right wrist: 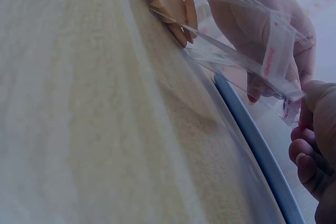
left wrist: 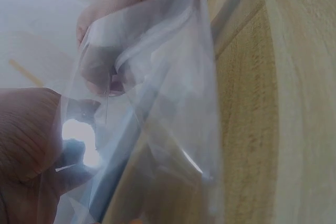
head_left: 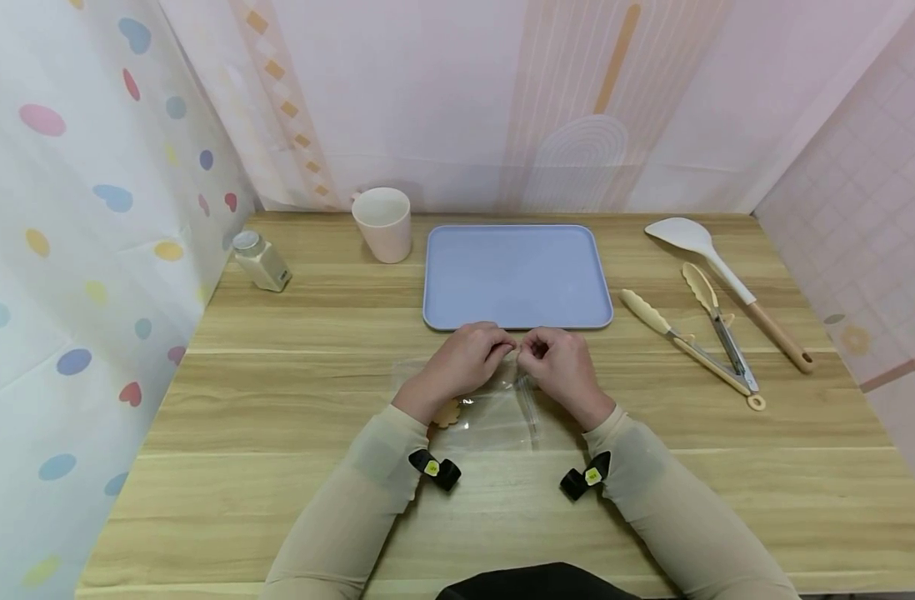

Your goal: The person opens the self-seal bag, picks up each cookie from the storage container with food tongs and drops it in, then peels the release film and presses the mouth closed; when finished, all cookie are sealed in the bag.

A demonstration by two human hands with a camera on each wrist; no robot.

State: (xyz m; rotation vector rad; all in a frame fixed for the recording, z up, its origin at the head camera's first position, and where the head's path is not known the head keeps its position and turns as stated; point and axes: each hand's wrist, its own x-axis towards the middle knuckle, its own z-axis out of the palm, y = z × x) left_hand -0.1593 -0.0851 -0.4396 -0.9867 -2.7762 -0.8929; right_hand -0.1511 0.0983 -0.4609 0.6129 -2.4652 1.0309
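Observation:
A clear plastic zip bag [head_left: 495, 421] lies between the forearms, its far edge raised at the fingertips. My left hand [head_left: 465, 362] pinches that edge with thumb and fingers. Close beside it, my right hand [head_left: 562, 367] pinches the same edge, fingers curled. Inside the bag, several brown scalloped cookies [right wrist: 173, 6] rest near the table; in the head view one cookie [head_left: 447, 413] shows partly behind the left wrist. Printed red marks stand on a white strip [right wrist: 275, 51] of the bag near the fingers. The film between the hands is glossy and see-through in the left wrist view.
Just beyond the hands lies a blue tray [head_left: 517, 275]. A pale mug [head_left: 386, 227] and a jar with a grey lid [head_left: 262, 262] stand at the back left. To the right lie spread tongs [head_left: 705, 358] and a white spatula [head_left: 735, 283] with a wooden handle.

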